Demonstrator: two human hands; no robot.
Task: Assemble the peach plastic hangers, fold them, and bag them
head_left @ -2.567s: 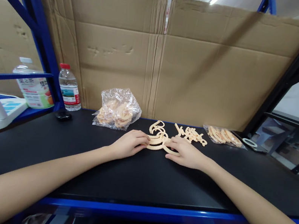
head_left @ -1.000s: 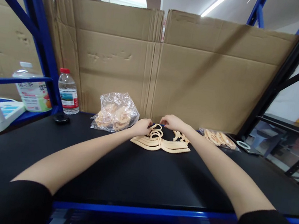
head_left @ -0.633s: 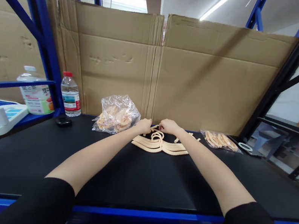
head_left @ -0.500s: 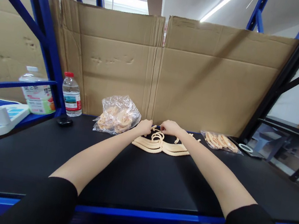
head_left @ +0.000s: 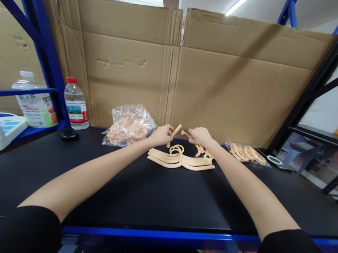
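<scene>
My left hand (head_left: 161, 135) is closed in a pinch on a short cream plastic piece (head_left: 175, 131) that sticks up and to the right. My right hand (head_left: 199, 135) is also pinched, on a small cream piece (head_left: 185, 133) whose tip faces the left one. Both hands hover just above a stack of cream plastic hangers (head_left: 179, 158) lying flat on the black shelf (head_left: 145, 191). The hangers' hooks curl up in the middle, right below my fingers. A few loose cream pieces (head_left: 205, 153) lie under my right wrist.
A clear bag of cream parts (head_left: 130, 126) sits left of my hands; a flatter bag of parts (head_left: 244, 153) and a white ring (head_left: 271, 159) lie right. Two water bottles (head_left: 75, 104) and a small black object (head_left: 68, 134) stand at the left. Cardboard (head_left: 179, 67) walls the back.
My hands left the middle of the hanger stack, went to its far side at the hooks, and have now risen slightly, each pinching a small cream piece. The hangers now lie spread flat.
</scene>
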